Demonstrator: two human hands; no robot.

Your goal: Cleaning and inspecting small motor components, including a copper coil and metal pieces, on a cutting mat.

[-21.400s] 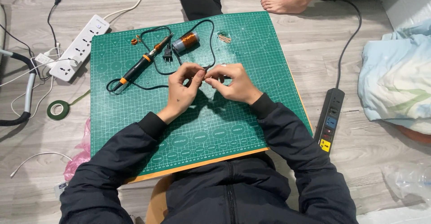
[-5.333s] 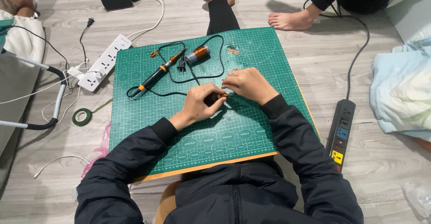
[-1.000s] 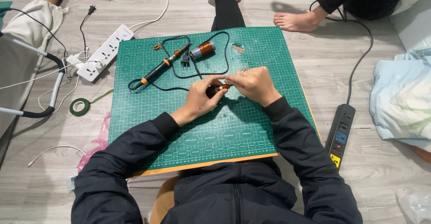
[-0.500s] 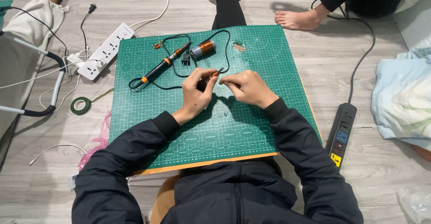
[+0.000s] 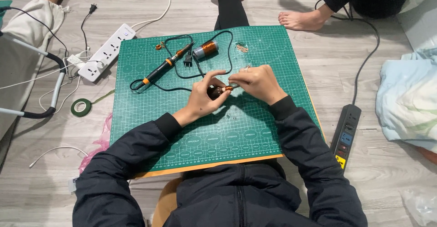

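Note:
Over the middle of a green cutting mat (image 5: 214, 131), my left hand (image 5: 205, 97) grips a small dark cylindrical part (image 5: 215, 91) with copper wire at its tip. My right hand (image 5: 257, 82) pinches a thin wire end (image 5: 234, 85) right beside that part, fingertips nearly touching the left hand's. Farther back on the mat lie a black-and-orange soldering iron (image 5: 164, 67) with its black cord and plug, a spool of copper wire (image 5: 205, 50), and a small tangle of copper wire (image 5: 241, 48).
A white power strip (image 5: 106, 53) and a roll of green tape (image 5: 81, 107) lie left of the mat. A black power strip (image 5: 345, 128) lies to the right, beside light blue bedding (image 5: 407, 102). Other people's bare feet (image 5: 302, 20) rest beyond the mat.
My hands, apart half a second ago, have come together again over the mat's middle, with the right fingers back at the small part. Nothing else on the mat has moved.

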